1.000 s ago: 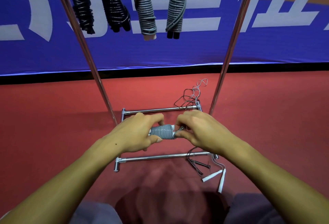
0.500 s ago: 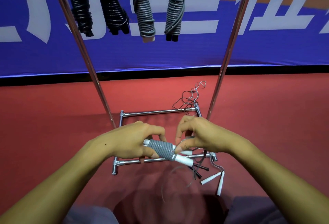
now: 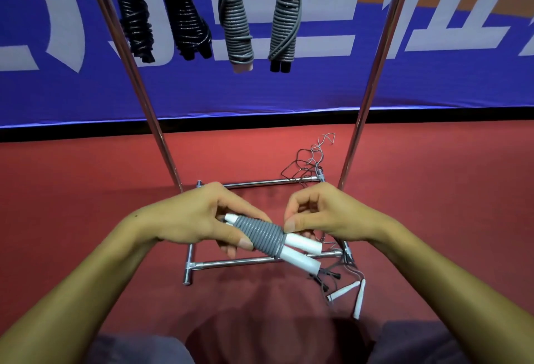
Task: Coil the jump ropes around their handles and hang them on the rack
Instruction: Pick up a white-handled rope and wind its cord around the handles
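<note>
Lying loose on the floor point(image 3: 86, 190) at five o'clock: spare ropes point(image 3: 351, 291), waiting. At centre, gripping the white handles point(image 3: 300, 251) in the left hand point(image 3: 190, 219), fingers curled round to keep the grey coil point(image 3: 261, 236) tight. Pinching the cord end against the coil with the right hand point(image 3: 320, 213), probably to tuck it. Running ten to four o'clock, bare ends pointing four. Hanging at twelve on the rack point(image 3: 372, 69): four finished bundles point(image 3: 235, 17).

The rack point(image 3: 372, 80) runs off the top edge — its hanging bar is unseen, as are the tops of the four hung ropes point(image 3: 235, 22). The left hand point(image 3: 190, 219) hides the far ends of the white handles point(image 3: 300, 249) — the loose tangle point(image 3: 332, 274) is too fine to sort.
</note>
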`<state>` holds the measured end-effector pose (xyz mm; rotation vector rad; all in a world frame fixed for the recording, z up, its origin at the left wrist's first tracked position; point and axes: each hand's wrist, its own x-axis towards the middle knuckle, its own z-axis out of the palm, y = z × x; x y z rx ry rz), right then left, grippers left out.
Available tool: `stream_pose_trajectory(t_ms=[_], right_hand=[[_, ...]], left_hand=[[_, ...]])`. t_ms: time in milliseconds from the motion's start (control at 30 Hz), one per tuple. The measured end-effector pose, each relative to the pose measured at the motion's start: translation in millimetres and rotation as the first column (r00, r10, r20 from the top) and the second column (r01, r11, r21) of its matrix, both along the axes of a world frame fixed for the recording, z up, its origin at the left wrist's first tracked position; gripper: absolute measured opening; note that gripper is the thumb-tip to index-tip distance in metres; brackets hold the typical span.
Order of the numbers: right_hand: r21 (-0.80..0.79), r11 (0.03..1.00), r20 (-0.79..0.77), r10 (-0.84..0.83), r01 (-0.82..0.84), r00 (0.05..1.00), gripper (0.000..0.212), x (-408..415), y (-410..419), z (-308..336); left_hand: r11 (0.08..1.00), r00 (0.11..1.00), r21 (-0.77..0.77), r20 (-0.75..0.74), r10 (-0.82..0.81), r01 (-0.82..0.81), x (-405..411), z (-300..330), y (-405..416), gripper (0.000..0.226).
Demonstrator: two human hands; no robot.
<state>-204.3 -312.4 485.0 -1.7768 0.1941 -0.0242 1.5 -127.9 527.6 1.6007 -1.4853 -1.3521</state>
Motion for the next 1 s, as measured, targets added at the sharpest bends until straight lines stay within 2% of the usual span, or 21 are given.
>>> stream_pose_trajectory(t_ms=[67, 167, 200, 333, 467, 633, 767, 900, 1000], right_hand=[[-0.001, 0.999, 0.040, -0.048, 0.048, 0.998, 0.011, 0.5, 0.2, 2.0], [-0.012, 0.994, 0.111, -0.108, 0.110, 0.988, 0.032, -0.1, 0.2, 5.9], [-0.012, 0.993, 0.129, -0.113, 0.115, 0.985, 0.033, -0.4, 0.4, 6.8], [0.114, 0.989, 0.137, -0.113, 0.098, 0.984, 0.008, -0.9, 5.2, 7.4], [0.210, 0.971, 0.117, -0.140, 0.113, 0.983, 0.012, -0.7, 12.6, 4.8], [0.286, 0.945, 0.224, -0.225, 0.157, 0.948, 0.017, 1.1, 16.8, 7.2], [0.390, 0.906, 0.217, -0.265, 0.165, 0.940, 0.010, -1.3, 16.1, 13.3], [0.393, 0.892, 0.232, -0.329, 0.221, 0.915, 0.024, 3.6, 19.4, 8.4], [0.348, 0.874, 0.320, -0.451, 0.340, 0.833, 0.038, 10.3, 26.5, -0.6]], left_hand=[[0.999, 0.999, -0.019, -0.010, 0.045, -0.045, -1.2, 3.4, 0.5, 0.041], [0.995, 0.995, -0.037, -0.035, 0.089, -0.090, -3.8, 6.1, 0.4, 0.045], [0.995, 0.995, -0.041, -0.038, 0.092, -0.093, -4.0, 6.5, 0.1, 0.045], [0.993, 0.994, -0.064, -0.058, 0.091, -0.095, -3.9, 9.1, -0.1, 0.045], [0.992, 0.991, -0.084, -0.103, 0.083, -0.092, -6.0, 10.2, 0.9, 0.044], [0.973, 0.972, -0.134, -0.168, 0.163, -0.186, -4.2, 12.5, 1.3, 0.045], [0.961, 0.960, -0.163, -0.207, 0.186, -0.221, -3.3, 13.8, 1.6, 0.045], [0.938, 0.945, -0.202, -0.228, 0.235, -0.282, -6.0, 11.4, 1.7, 0.044], [0.904, 0.924, -0.230, -0.219, 0.313, -0.360, -8.0, 8.3, -1.7, 0.044]])
